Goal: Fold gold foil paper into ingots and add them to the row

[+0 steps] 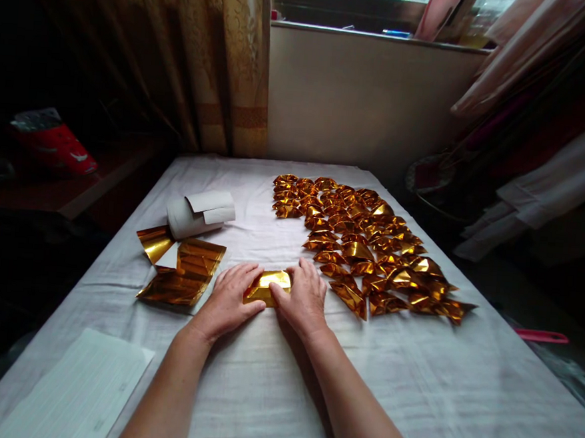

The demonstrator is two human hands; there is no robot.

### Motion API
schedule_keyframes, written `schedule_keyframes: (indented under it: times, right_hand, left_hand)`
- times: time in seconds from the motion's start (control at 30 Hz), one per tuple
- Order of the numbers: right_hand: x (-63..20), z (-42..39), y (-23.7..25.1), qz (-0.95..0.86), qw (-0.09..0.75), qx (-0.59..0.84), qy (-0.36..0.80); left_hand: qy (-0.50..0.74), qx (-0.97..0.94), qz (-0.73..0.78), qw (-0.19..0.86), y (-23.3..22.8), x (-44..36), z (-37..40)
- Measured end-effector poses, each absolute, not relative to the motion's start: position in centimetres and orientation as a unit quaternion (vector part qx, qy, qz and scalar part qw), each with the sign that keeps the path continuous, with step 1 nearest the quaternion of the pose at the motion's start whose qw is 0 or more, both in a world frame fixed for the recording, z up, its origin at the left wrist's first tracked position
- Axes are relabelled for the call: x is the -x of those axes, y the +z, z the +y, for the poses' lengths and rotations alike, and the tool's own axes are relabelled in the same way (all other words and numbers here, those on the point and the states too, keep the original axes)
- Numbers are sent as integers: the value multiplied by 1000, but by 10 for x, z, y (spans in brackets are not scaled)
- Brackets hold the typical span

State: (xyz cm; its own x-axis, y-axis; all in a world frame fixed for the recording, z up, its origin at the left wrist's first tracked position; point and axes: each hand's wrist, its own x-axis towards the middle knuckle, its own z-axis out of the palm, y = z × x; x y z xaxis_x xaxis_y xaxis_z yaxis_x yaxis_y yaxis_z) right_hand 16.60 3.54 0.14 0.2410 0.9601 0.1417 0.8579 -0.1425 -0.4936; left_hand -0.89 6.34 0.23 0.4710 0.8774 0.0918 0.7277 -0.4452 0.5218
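Both my hands meet around one piece of gold foil paper (269, 285) near the middle of the table, with creased, sloping sides. My left hand (231, 296) grips its left end, thumb along the near edge and fingers over the far side. At the right end, my right hand (303, 296) holds it with the thumb pressed on the near face. To the right, several folded gold foil pieces (357, 251) stand in rows. Flat gold foil sheets (198, 272) lie left of my left hand.
Behind the foil sheets rests a curled white paper roll (197, 216). A lined paper sheet (77, 387) lies at the front left of the white-covered table (239, 402). A curtain (233, 68) hangs at the back, and clothes (560, 178) hang on the right.
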Motion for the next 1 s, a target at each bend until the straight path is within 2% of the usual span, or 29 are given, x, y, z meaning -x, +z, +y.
schedule_keyframes:
  times: [0.6, 0.8, 1.0]
  right_hand:
    - [-170, 31, -7, -602, 249, 755, 71]
    - [-168, 30, -11, -613, 340, 707, 95]
    - [-172, 29, -5, -624, 414, 642, 167]
  left_hand:
    - [237, -811, 518, 136, -3, -5, 59]
    - [241, -813, 516, 125, -3, -5, 58]
    - [229, -828, 497, 122, 0, -8, 57]
